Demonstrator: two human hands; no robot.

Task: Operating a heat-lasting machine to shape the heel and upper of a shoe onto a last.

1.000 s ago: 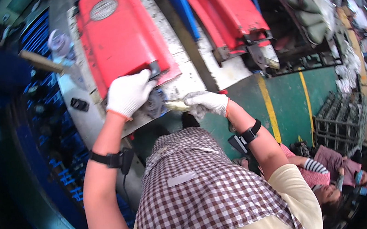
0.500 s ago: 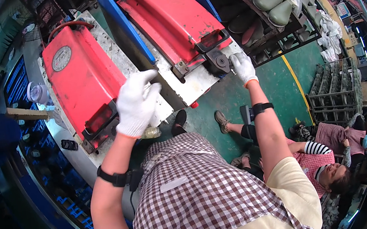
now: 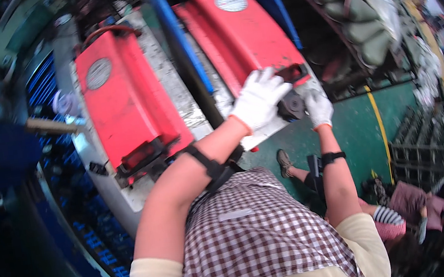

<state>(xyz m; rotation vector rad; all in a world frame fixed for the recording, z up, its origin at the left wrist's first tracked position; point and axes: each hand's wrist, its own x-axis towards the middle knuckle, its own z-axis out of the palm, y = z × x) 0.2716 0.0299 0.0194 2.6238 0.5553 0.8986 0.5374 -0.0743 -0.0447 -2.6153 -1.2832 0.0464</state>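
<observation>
Two red machine covers stand side by side, a left one and a right one, each with a round pale dial plate. My left hand, in a white knit glove, lies over the front end of the right cover, fingers apart near its black handle. Just below that handle, a dark round-faced latch block sits between my two hands. My right hand, also gloved, is at the block's right side with its fingers curled. Blur hides whether they grip a small part there.
Green-grey boots fill a rack at upper right. A metal rack stands on the green floor by a yellow line. Co-workers sit at lower right, one in a pink top. Blue panels flank the right cover.
My left hand has moved right, from the left cover's front corner to the right cover's front. My right hand stays beside the latch block. The whole view has shifted and blurred.
</observation>
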